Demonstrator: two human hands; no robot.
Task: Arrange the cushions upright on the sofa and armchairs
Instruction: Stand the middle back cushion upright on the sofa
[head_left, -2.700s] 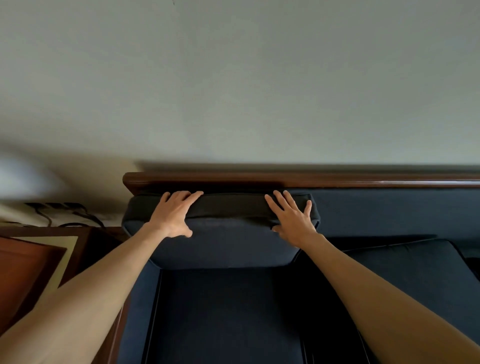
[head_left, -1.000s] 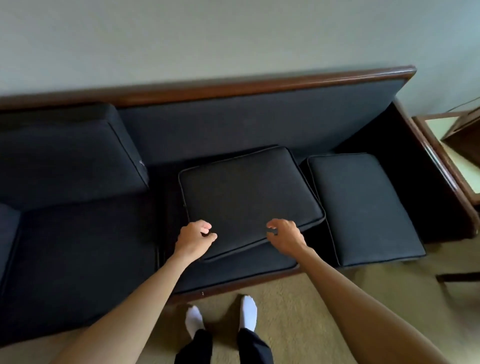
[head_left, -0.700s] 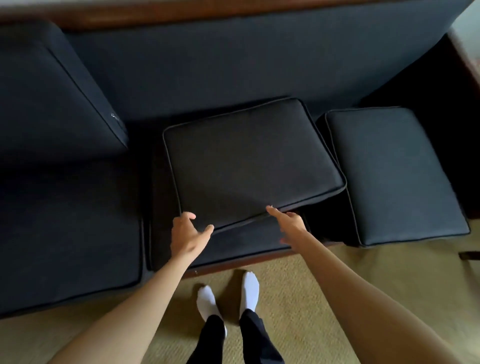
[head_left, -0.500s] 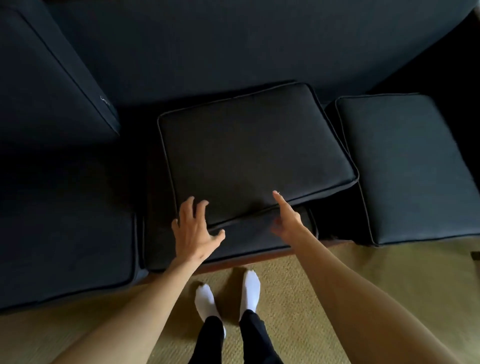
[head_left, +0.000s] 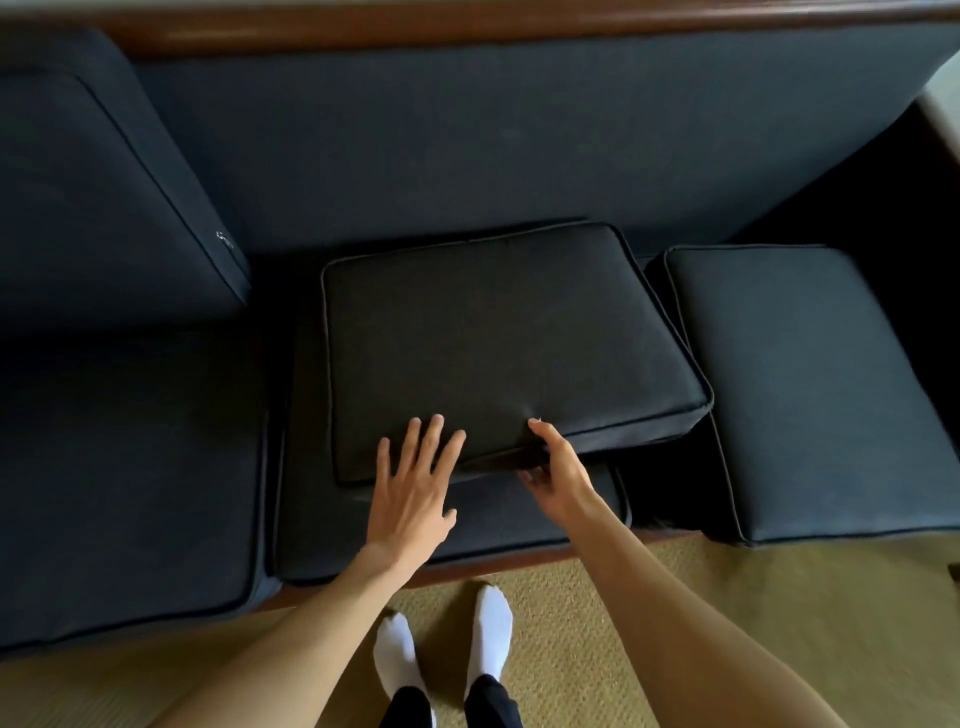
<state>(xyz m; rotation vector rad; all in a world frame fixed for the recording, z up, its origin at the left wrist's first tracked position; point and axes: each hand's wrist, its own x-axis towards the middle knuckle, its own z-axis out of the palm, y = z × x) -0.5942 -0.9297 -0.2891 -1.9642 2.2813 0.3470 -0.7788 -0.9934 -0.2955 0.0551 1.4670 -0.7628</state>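
Fingers of the left hand are spread flat on the dark square fabric cushion; right hand fingers are curled under its front edge.

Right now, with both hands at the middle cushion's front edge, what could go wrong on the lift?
1. The left hand lies flat on the middle cushion without gripping, so only the right hand hooks the edge; it may twist or slip.
2. Swinging up, it could knock the upright cushion nearby.
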